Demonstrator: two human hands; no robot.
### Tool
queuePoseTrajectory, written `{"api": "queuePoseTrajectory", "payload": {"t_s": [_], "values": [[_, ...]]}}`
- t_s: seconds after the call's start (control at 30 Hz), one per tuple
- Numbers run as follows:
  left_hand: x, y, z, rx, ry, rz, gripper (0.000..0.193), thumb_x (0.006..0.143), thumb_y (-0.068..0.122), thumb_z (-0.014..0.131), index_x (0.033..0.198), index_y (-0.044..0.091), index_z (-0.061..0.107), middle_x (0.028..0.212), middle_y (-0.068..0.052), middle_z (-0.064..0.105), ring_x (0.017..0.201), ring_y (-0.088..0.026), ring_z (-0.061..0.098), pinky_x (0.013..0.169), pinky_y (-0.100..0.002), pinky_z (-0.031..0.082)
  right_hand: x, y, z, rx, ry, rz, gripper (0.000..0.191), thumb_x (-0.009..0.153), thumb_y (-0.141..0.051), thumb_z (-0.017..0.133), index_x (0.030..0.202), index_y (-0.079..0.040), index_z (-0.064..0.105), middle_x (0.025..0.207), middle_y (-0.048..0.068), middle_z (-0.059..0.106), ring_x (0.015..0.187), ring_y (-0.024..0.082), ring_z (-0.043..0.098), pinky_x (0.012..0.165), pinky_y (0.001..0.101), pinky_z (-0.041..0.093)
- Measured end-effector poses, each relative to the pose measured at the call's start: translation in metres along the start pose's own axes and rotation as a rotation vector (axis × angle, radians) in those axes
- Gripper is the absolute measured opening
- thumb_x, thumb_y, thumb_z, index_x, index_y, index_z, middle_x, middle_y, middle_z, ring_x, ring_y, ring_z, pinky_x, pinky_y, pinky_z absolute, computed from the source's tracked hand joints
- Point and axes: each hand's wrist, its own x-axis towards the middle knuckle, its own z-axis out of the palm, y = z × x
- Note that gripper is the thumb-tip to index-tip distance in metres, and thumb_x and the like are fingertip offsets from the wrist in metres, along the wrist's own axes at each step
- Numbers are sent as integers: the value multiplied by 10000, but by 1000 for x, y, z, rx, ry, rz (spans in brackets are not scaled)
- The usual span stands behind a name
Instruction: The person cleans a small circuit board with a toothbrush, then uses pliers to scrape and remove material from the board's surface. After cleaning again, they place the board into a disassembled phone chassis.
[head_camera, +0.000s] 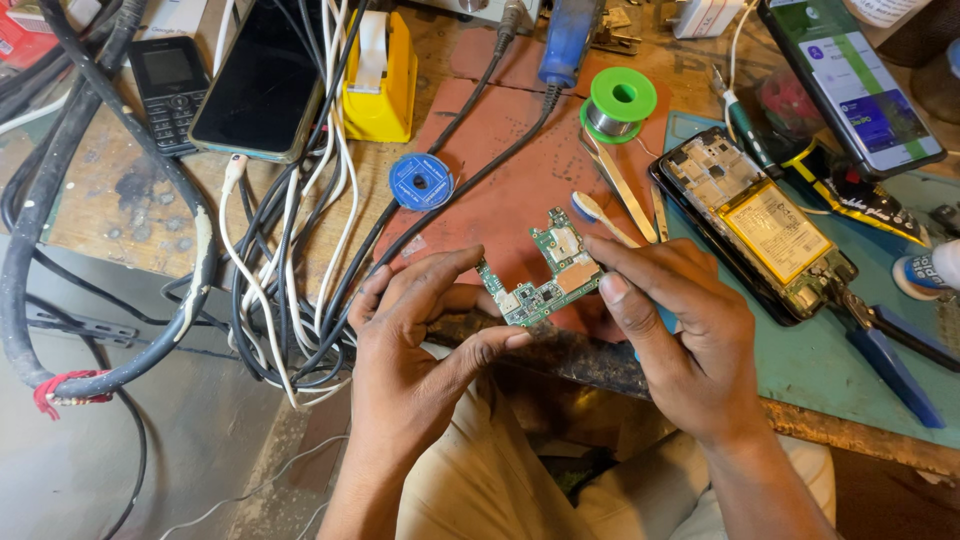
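Hands: both grip one small green circuit board (545, 272) above the bench edge, clear of the mat
Left hand (415, 340): curled, thumb and fingertips pinching the board's lower left end
Right hand (680, 335): closed narrow, thumb and forefinger pinching the board's right edge; a white-tipped stick (600, 215) shows just behind it, and whether the hand holds it cannot be told
Board: irregular stepped outline, flat, thin, densely set with small metal shields and a copper-coloured patch; held tilted, component side up
Risk, drop: the grip is on edges only and the board hangs over the lap, so a slip would likely send it off the bench
Risk, contamination: bare fingertips lie close to exposed parts; skin oil or static could, in my judgement, harm them
Risk, snag: a thick tangle of black and white cables (290, 250) lies just beside the left wrist
Opened phone (765, 225): lies on the teal mat (830, 360), back off, yellowish battery exposed
Reddish mat (490, 170): worn, matt, stained
Tools: metal tweezers (622, 185) near the board; green solder spool (618, 100) and blue round reel (420, 182) well apart
Bench (110, 200): scorched bare wood
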Motion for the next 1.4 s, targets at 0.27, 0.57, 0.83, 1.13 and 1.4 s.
{"api": "queuePoseTrajectory", "payload": {"t_s": [0.27,0.57,0.83,1.13,1.4], "values": [[-9,-55,35,-41,-12,-62,669,705,282,899,1294,87,649,922,38,778,1012,-106,723,1178,-425,217,-14,50,40,2,-25,39,285,1006,-125,657,1272,-43,721,996,40,751,925,154,624,877,283,480],[-25,-122,83,16,8,9,662,750,267,891,1335,81,642,1099,9,782,1230,-150,651,1197,-418,224,-43,122,76,2,-2,5,281,993,-110,676,1260,-32,719,1132,78,769,1002,168,657,942,302,476],[-28,-139,94,21,8,1,658,754,272,883,1336,81,642,1107,-4,781,1231,-162,643,1186,-428,212,-51,136,87,50,13,-18,281,981,-87,693,1250,-8,719,1068,80,763,1005,175,650,930,292,491],[-30,-156,107,-37,-26,-77,641,771,253,869,1341,97,619,972,29,802,1091,-103,701,1191,-419,191,-56,153,100,53,6,-10,277,975,-80,700,1239,0,719,1058,83,763,999,173,659,908,293,510],[-38,-172,115,-68,-55,-94,633,787,249,851,1349,97,603,995,30,804,1103,-103,699,1197,-423,164,-73,170,111,98,30,-3,292,960,-53,719,1246,9,713,1045,88,741,985,163,657,881,276,523]]}}
